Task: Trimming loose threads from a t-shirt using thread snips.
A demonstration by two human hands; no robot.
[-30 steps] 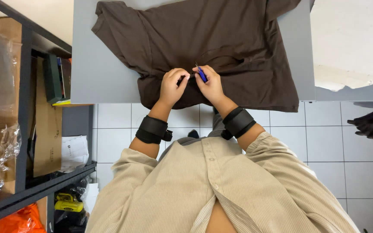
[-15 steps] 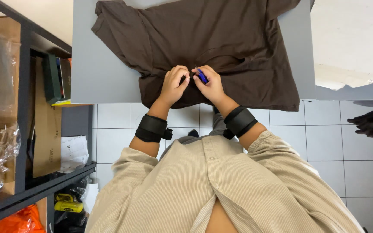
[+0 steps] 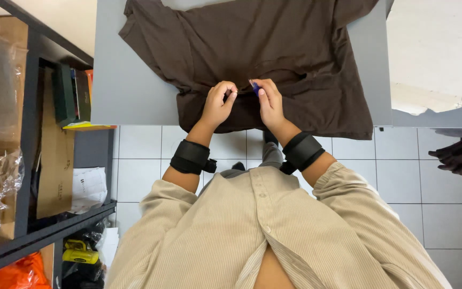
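a grey desk (image 3: 135, 91) is standing over a floor of pale square tiles (image 3: 402, 176) with thin dark joints. at the left a dark metal shelf (image 3: 33, 155) is holding cardboard boxes (image 3: 54, 171), books (image 3: 70, 93), crinkled clear plastic (image 3: 6, 182) and papers (image 3: 89, 187). an orange bag (image 3: 12, 275) is lying below. even daylight is falling across a cream surface (image 3: 434, 48) at the right.

Small blue object (image 3: 254, 87) at right hand (image 3: 269, 103) fingertips: mostly covered, kind unclear, possibly a pen or marker. Dark brown cotton T-shirt (image 3: 274, 48): upper part cut by top edge. Left hand (image 3: 217, 104) fingertips curl under, contents hidden.
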